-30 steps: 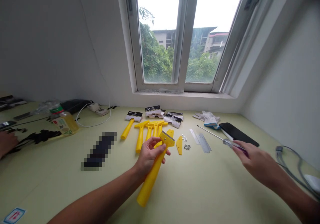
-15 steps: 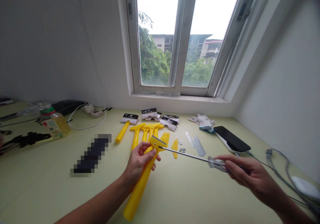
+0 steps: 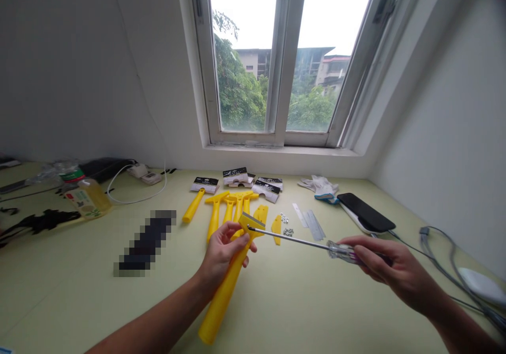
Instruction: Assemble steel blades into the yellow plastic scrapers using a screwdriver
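Observation:
My left hand (image 3: 227, 251) is closed around the neck of a yellow scraper (image 3: 221, 306), whose head carries a metal blade edge and tilts up to the right. In my right hand (image 3: 389, 269) is a screwdriver (image 3: 292, 237) with a clear handle, held almost level. Its dark tip meets the scraper head near a small screw; whether it sits in the screw slot I cannot tell. Just beyond lie a loose yellow head plate (image 3: 276, 230), small nuts (image 3: 284, 218), screws (image 3: 288, 232) and flat metal blades (image 3: 314, 225).
Several yellow scrapers (image 3: 214, 217) and a separate yellow handle (image 3: 193, 206) lie behind my left hand. Card packages (image 3: 266, 189), gloves (image 3: 318, 186), a phone (image 3: 366, 212) and cables (image 3: 438, 264) are farther back and right. A bottle (image 3: 89, 198) stands at left.
The screwdriver tip has shifted slightly left across the scraper head, closer to the screw. The view has moved a little; both hands keep their holds.

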Demonstrator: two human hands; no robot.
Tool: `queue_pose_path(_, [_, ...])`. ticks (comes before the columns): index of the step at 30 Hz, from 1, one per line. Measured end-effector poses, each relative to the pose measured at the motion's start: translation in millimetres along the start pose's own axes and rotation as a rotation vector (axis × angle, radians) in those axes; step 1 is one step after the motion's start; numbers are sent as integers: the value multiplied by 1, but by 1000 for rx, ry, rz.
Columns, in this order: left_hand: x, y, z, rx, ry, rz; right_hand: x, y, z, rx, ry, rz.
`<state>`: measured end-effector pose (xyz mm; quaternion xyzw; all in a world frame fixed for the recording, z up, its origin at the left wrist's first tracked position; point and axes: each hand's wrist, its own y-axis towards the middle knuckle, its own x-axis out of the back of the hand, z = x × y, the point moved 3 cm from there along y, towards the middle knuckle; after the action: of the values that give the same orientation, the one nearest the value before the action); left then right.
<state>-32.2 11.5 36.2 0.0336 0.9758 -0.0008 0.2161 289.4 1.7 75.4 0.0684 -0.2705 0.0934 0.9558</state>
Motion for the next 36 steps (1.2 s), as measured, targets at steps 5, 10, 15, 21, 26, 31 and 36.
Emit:
queue_pose_path(5, [0, 0, 1, -1, -6, 3, 1, 0, -1, -33, 14, -11])
queue_pose_path(10, [0, -1, 1, -2, 3, 21, 2, 0, -3, -36, 31, -11])
queue_pose_path(15, [-1, -1, 1, -4, 1, 21, 2, 0, -5, -39, 38, -14])
queue_pose_path(21, [0, -1, 1, 3, 5, 22, 2, 0, -8, -51, 48, -24])
queue_pose_path(26, [0, 0, 2, -1, 3, 29, 2, -1, -9, -55, 61, -22])
queue_pose_path(31, [1, 1, 2, -4, 17, 30, 3, -1, -8, -32, 54, -19])
queue_pose_path(36, [-1, -1, 2, -21, 43, 39, 2, -1, -3, -16, 37, 11])
